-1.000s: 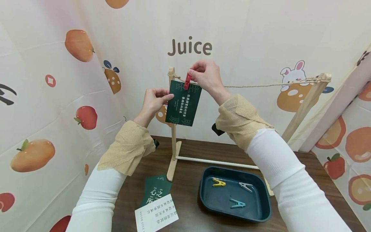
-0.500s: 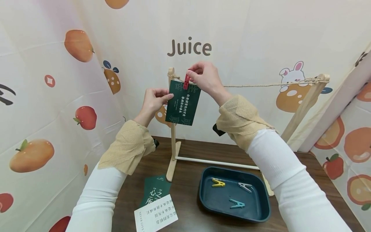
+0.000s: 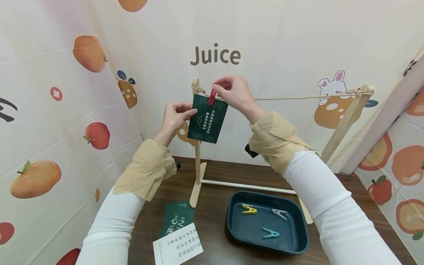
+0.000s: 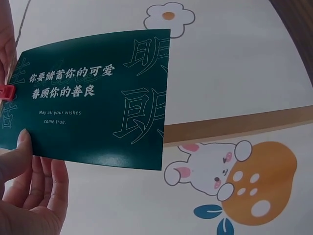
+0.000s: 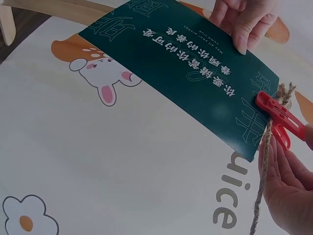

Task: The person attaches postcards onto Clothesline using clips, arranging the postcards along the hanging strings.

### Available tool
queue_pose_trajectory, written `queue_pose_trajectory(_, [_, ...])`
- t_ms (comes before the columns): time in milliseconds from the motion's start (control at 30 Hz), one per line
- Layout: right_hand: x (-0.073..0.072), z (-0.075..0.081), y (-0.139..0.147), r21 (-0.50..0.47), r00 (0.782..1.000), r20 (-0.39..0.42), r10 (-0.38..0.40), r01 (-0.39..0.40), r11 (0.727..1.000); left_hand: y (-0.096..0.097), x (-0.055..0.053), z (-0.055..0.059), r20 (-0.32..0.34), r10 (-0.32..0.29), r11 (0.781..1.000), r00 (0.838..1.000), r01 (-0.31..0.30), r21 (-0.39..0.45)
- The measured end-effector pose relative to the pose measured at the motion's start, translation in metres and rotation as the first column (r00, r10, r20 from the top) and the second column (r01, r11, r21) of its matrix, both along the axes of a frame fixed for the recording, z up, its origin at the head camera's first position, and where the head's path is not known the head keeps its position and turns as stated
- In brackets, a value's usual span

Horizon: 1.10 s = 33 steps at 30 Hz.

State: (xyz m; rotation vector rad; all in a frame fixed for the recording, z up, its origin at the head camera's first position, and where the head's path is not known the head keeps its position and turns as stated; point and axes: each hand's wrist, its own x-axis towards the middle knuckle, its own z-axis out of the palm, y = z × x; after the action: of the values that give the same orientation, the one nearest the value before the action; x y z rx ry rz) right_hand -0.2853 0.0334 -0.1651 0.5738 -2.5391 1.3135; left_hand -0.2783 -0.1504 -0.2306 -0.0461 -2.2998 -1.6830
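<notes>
A dark green card (image 3: 207,119) with white Chinese writing hangs tilted at the left end of the twine (image 3: 288,98). My left hand (image 3: 176,118) pinches the card's left edge, the thumb on its printed face in the left wrist view. With thumb and fingers, my right hand (image 3: 236,92) pinches the handles of a red clothespin (image 3: 212,96). In the right wrist view the clothespin's jaws straddle the card's top edge, where the twine runs along it.
The wooden stand (image 3: 198,158) holds the twine between two posts. On the table (image 3: 212,221) lie another green card (image 3: 177,217) and a white card (image 3: 179,243) overlapping it. A dark blue tray (image 3: 232,224) contains yellow (image 3: 249,209), grey (image 3: 280,214) and teal clothespins (image 3: 270,233).
My right hand has come down slightly with the red clothespin, and the card's top edge sits a little lower. Both hands keep their hold.
</notes>
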Motion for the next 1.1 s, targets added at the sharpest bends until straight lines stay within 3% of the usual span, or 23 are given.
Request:
queue_pose_trajectory(400, [0.003,-0.002,0.003,0.071,1.000,-0.019,-0.002,0.003,0.997,-0.003,0.004,-0.003,-0.054,-0.031,0.999,0.998,0.029,-0.037])
queue_pose_trajectory(767, [0.016,-0.008,0.015,0.047,0.993,-0.115,-0.025,0.031,0.998,-0.004,0.006,-0.005,-0.099,-0.051,0.998,0.994,0.046,-0.052])
queue_pose_trajectory(1100, [0.038,-0.027,0.032,-0.058,0.948,-0.315,-0.049,0.032,0.998,-0.005,0.008,-0.008,-0.119,-0.054,0.998,0.991,0.049,-0.046])
